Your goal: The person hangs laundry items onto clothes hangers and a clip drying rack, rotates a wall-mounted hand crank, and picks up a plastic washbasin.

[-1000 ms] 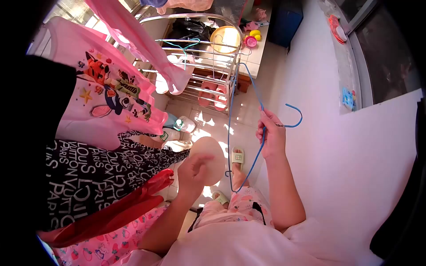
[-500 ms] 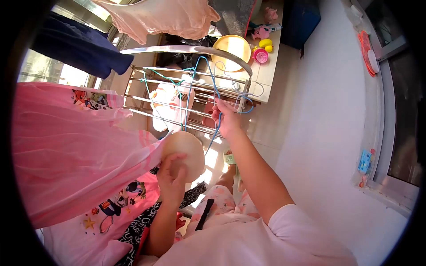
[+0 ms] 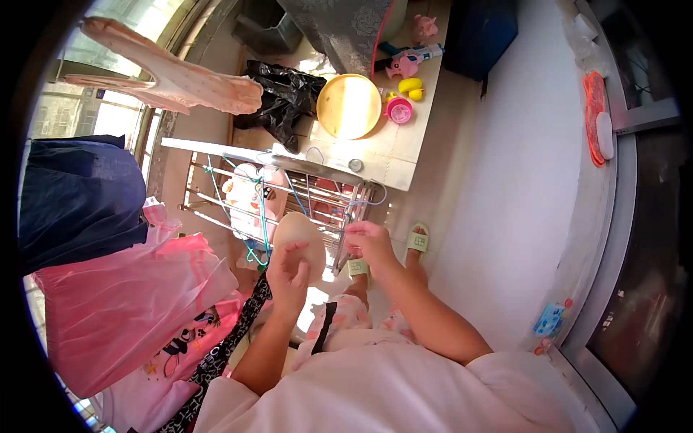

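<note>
My left hand holds a smooth, pale beige oval pad, its thumb and fingers bent over the near face. To its right, my right hand is closed at the edge of a metal rack; whatever is between its fingertips is too small to make out. A blue hanger lies against the rack bars, just beyond both hands. Teal hangers hang further left on the rack, beside a pale pink item.
Pink clothes and a navy garment hang at the left, with a peach garment above. A tiled ledge bears a yellow round tray, a black bag and toys. A white wall runs along the right.
The blue hanger has moved from in front of my body to the rack. My right hand has moved left. My left hand still holds the pad, and the view has shifted over the ledge.
</note>
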A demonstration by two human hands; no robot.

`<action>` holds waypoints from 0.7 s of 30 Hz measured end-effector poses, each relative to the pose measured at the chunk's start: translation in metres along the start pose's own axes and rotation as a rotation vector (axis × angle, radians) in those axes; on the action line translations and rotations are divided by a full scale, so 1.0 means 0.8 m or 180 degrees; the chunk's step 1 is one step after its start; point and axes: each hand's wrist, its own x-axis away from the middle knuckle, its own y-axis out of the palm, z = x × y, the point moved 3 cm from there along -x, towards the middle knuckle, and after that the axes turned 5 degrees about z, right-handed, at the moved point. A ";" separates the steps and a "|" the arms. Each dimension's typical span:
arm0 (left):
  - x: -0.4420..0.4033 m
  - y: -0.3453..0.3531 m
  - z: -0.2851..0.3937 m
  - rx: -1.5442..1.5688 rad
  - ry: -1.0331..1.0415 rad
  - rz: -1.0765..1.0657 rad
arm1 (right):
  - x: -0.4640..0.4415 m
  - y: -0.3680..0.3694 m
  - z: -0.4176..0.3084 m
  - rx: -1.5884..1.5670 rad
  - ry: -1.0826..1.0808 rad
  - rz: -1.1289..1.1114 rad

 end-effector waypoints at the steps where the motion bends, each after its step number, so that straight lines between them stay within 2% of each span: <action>1: -0.002 0.010 0.017 0.0007 0.0050 -0.0003 | 0.002 -0.019 -0.022 -0.0285 0.0325 -0.0213; 3: -0.007 0.037 0.054 0.0230 -0.0100 -0.0333 | 0.008 -0.054 -0.087 -0.0092 0.0234 -0.0434; 6: -0.023 0.079 0.162 0.0634 0.0126 -0.0664 | 0.025 -0.095 -0.193 0.0469 -0.0373 -0.0944; 9: -0.044 0.118 0.221 0.0988 0.0576 -0.0793 | 0.046 -0.117 -0.263 -0.0521 -0.0203 -0.1783; 11: -0.066 0.133 0.240 0.1546 0.0344 -0.0702 | 0.052 -0.133 -0.284 -0.0600 -0.0343 -0.1706; 13: -0.095 0.140 0.248 0.1593 0.0304 -0.0740 | 0.052 -0.138 -0.312 -0.0682 -0.0492 -0.1670; 15: -0.118 0.149 0.257 0.1960 -0.0398 -0.0942 | 0.053 -0.135 -0.345 -0.0101 -0.1038 -0.1459; 16: -0.130 0.152 0.258 0.2111 -0.0549 -0.1024 | 0.047 -0.137 -0.358 -0.0070 -0.1037 -0.1446; 19: -0.170 0.155 0.269 0.2945 -0.0699 -0.1114 | 0.042 -0.122 -0.415 0.0202 -0.1538 -0.1234; 21: -0.197 0.152 0.271 0.2919 -0.0589 -0.1133 | 0.031 -0.109 -0.444 0.0254 -0.1657 -0.1351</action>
